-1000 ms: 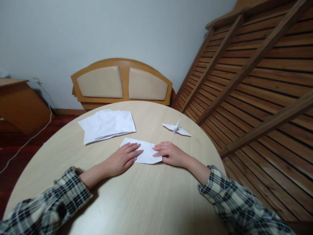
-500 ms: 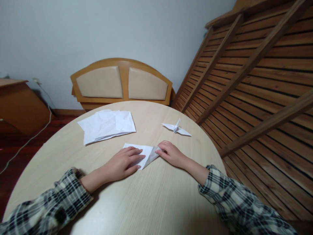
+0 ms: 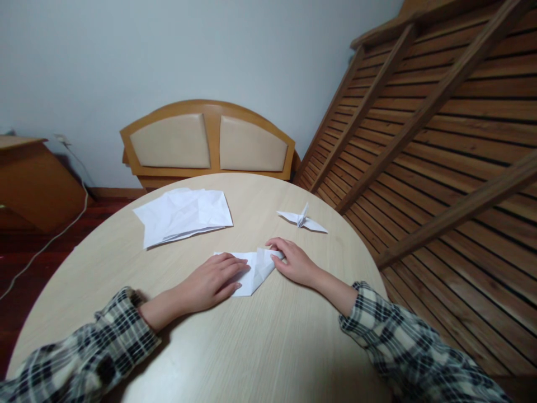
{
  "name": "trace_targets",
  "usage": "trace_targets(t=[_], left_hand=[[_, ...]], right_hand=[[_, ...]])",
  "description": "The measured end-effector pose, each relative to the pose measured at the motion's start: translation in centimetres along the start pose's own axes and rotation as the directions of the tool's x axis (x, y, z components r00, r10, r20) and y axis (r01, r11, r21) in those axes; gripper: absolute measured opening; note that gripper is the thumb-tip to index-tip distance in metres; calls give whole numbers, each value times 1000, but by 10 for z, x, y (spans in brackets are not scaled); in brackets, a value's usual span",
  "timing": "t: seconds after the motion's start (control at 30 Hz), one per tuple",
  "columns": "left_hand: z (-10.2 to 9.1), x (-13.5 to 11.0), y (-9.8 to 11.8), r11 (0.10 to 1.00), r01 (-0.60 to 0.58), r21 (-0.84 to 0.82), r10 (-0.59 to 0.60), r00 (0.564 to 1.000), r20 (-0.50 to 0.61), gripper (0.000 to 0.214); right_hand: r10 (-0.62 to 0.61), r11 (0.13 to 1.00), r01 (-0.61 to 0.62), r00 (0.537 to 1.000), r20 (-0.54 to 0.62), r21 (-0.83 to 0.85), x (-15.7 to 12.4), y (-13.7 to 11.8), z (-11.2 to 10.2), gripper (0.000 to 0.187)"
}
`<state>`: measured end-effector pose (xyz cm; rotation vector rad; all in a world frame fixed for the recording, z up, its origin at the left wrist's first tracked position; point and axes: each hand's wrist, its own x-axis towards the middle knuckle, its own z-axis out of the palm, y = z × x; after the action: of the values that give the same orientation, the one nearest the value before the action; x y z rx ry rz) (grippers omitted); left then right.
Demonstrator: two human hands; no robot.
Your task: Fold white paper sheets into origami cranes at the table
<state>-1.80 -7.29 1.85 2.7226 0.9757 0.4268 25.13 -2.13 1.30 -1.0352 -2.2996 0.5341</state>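
A folded white paper [image 3: 257, 268] lies on the round pale wooden table [image 3: 235, 341] in front of me. My left hand [image 3: 212, 281] lies flat on its left part, fingers stretched out and pressing it down. My right hand [image 3: 292, 261] is at the paper's right end, fingers pinching its corner and holding it lifted and folded over towards the middle. Both arms wear plaid sleeves.
A loose stack of white sheets [image 3: 184, 215] lies at the table's far left. A finished white paper crane [image 3: 302, 219] sits at the far right. Behind the table stands a padded wooden chair back [image 3: 207, 143]; a slatted wooden frame [image 3: 440, 140] leans at right.
My right hand has taken the paper's right corner and folded it up and over to the left. My left hand has stayed pressing the paper.
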Motion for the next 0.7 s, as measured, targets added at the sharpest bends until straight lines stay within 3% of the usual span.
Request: trace_targets(t=[0.17, 0.3, 0.7], left_hand=[[2, -1, -1, 1000, 18, -22, -19, 999, -45, 39], [2, -2, -1, 1000, 16, -21, -17, 999, -50, 41], [1, -1, 0, 993, -80, 82, 79, 997, 16, 45]], right_hand=[[-92, 995, 92, 996, 15, -26, 1, 1, -1, 12], [-185, 982, 186, 982, 36, -35, 1, 5, 2, 13], [-178, 971, 200, 971, 162, -129, -3, 2, -3, 20]])
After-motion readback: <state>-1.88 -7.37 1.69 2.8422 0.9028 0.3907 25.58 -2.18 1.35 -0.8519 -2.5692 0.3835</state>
